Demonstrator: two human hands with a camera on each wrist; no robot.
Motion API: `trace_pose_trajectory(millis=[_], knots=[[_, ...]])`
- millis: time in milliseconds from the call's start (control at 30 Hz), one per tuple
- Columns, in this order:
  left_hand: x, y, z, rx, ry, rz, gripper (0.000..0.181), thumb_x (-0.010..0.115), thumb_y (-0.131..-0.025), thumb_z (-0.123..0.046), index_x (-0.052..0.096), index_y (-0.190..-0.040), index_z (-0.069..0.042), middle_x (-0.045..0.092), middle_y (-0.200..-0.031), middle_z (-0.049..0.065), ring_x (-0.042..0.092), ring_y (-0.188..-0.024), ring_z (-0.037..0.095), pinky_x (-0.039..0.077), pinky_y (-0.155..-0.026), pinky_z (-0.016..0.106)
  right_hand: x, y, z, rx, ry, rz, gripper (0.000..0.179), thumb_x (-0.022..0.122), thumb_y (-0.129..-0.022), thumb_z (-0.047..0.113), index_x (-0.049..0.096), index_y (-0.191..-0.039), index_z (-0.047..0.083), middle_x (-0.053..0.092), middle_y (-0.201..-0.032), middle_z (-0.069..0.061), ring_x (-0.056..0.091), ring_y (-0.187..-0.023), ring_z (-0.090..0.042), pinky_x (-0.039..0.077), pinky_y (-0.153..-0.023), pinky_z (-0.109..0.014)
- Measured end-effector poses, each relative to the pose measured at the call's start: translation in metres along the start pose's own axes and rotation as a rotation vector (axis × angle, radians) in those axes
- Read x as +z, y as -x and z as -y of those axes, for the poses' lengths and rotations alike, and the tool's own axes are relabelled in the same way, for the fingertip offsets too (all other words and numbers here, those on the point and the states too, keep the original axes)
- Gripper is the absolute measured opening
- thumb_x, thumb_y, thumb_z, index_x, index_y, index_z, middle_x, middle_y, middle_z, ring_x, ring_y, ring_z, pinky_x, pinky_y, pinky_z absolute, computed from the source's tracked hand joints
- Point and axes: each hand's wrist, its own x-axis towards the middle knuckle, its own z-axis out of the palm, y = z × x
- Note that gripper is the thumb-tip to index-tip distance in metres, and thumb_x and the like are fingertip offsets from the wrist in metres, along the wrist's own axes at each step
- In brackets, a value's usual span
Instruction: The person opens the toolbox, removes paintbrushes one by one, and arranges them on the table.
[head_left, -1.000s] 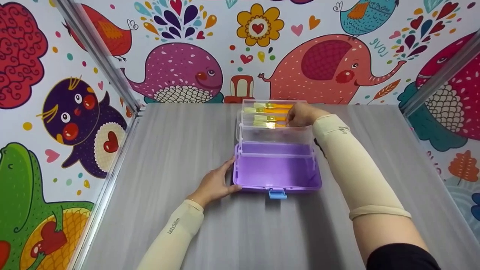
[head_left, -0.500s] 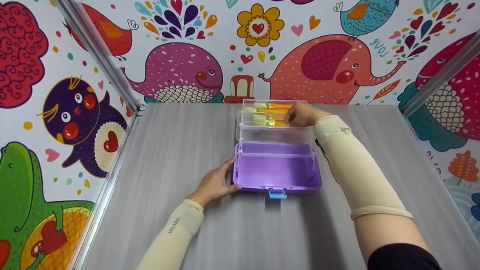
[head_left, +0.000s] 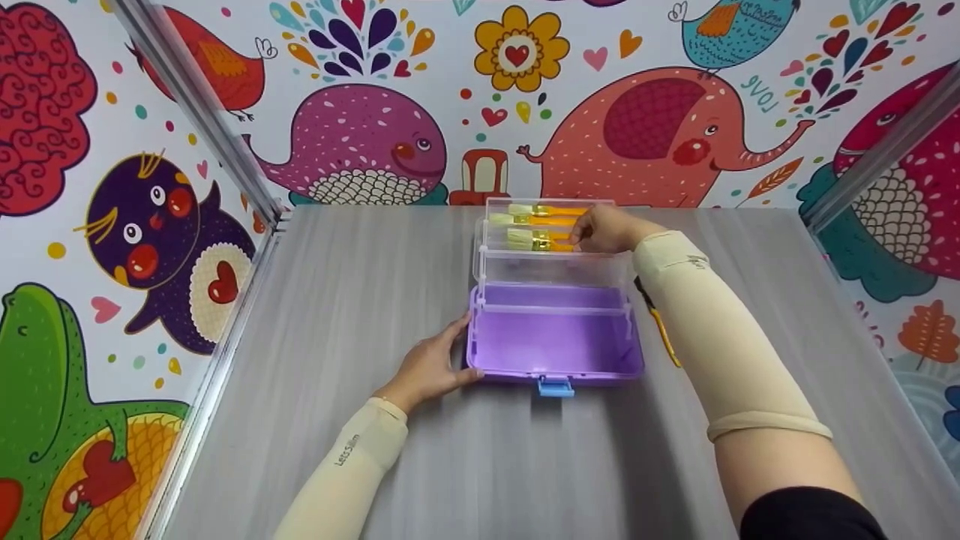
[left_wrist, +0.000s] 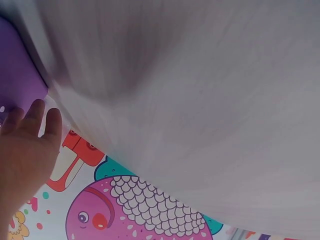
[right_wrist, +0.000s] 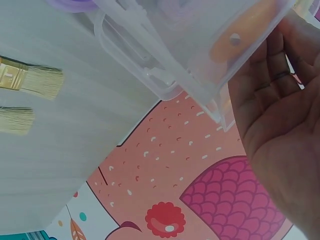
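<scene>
The head view is bright and mostly sharp. A soft shadow runs beside the right sleeve [head_left: 739, 337] toward the near edge of the table [head_left: 450, 465], a smaller one lies under the latch [head_left: 556, 387], the brush [head_left: 529, 240] glints, and the rail [head_left: 181, 465] along the left edge gleams. Both wrist views are dimmer and hazy, left hand [left_wrist: 27, 150] and right hand [right_wrist: 282, 120] shaded; the left wrist lens bows the far edge.
</scene>
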Motion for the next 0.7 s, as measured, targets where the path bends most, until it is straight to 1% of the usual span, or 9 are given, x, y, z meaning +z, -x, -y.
trace_pose_trajectory(millis=[100, 200, 267, 400, 500, 600, 700], knots=[[0.000, 0.000, 0.000, -0.004, -0.002, 0.002, 0.099, 0.080, -0.076, -0.046, 0.033, -0.157, -0.014, 0.051, -0.145, 0.016, 0.053, -0.126, 0.038, 0.041, -0.106, 0.048, -0.002, 0.002, 0.001, -0.035, 0.002, -0.029, 0.004, 0.070, -0.089, 0.002, 0.073, -0.092, 0.000, 0.068, -0.087, -0.007, 0.056, -0.082, -0.022, 0.051, -0.078, -0.037], [0.000, 0.000, 0.000, -0.002, 0.005, 0.001, 0.099, 0.080, -0.076, -0.045, 0.033, -0.157, -0.013, 0.051, -0.145, 0.017, 0.053, -0.126, 0.039, 0.042, -0.105, 0.048, -0.006, 0.005, 0.002, -0.038, -0.021, -0.062, 0.007, 0.072, -0.091, 0.006, 0.073, -0.095, 0.000, 0.068, -0.089, -0.008, 0.057, -0.083, -0.023, 0.052, -0.079, -0.037], [-0.001, 0.000, 0.000, 0.000, 0.010, 0.000, 0.099, 0.080, -0.076, -0.045, 0.033, -0.156, -0.012, 0.051, -0.144, 0.018, 0.054, -0.125, 0.039, 0.042, -0.105, 0.049, -0.009, 0.008, 0.003, -0.024, -0.045, -0.079, 0.007, 0.072, -0.092, 0.007, 0.072, -0.095, 0.002, 0.067, -0.089, -0.008, 0.056, -0.083, -0.024, 0.052, -0.076, -0.036], [-0.001, 0.000, -0.001, -0.004, 0.013, 0.000, 0.099, 0.080, -0.076, -0.045, 0.032, -0.157, -0.013, 0.051, -0.145, 0.017, 0.053, -0.126, 0.038, 0.042, -0.105, 0.048, -0.019, 0.017, -0.002, -0.003, -0.089, -0.102, 0.007, 0.068, -0.094, 0.008, 0.071, -0.097, 0.003, 0.065, -0.088, -0.009, 0.054, -0.079, -0.024, 0.052, -0.065, -0.030], [-0.001, 0.000, -0.001, -0.012, 0.018, 0.004, 0.100, 0.080, -0.076, -0.044, 0.031, -0.158, -0.016, 0.051, -0.146, 0.015, 0.053, -0.126, 0.037, 0.042, -0.105, 0.048, -0.027, 0.028, -0.012, 0.018, -0.119, -0.128, 0.009, 0.068, -0.095, 0.010, 0.071, -0.100, 0.003, 0.066, -0.089, -0.010, 0.054, -0.078, -0.024, 0.051, -0.062, -0.028], [-0.001, 0.000, -0.001, -0.004, 0.027, 0.003, 0.101, 0.080, -0.076, -0.044, 0.028, -0.159, -0.017, 0.051, -0.145, 0.014, 0.054, -0.125, 0.038, 0.043, -0.104, 0.050, -0.034, 0.042, -0.028, 0.063, -0.146, -0.151, 0.013, 0.068, -0.096, 0.015, 0.071, -0.103, 0.005, 0.067, -0.093, -0.010, 0.055, -0.080, -0.025, 0.051, -0.067, -0.028], [-0.001, 0.000, 0.000, 0.009, 0.030, 0.003, 0.100, 0.080, -0.076, -0.044, 0.028, -0.159, -0.018, 0.052, -0.145, 0.015, 0.055, -0.124, 0.038, 0.043, -0.104, 0.051, -0.039, 0.060, -0.049, 0.106, -0.198, -0.157, 0.018, 0.067, -0.097, 0.021, 0.070, -0.106, 0.005, 0.067, -0.095, -0.012, 0.056, -0.084, -0.028, 0.051, -0.071, -0.031]])
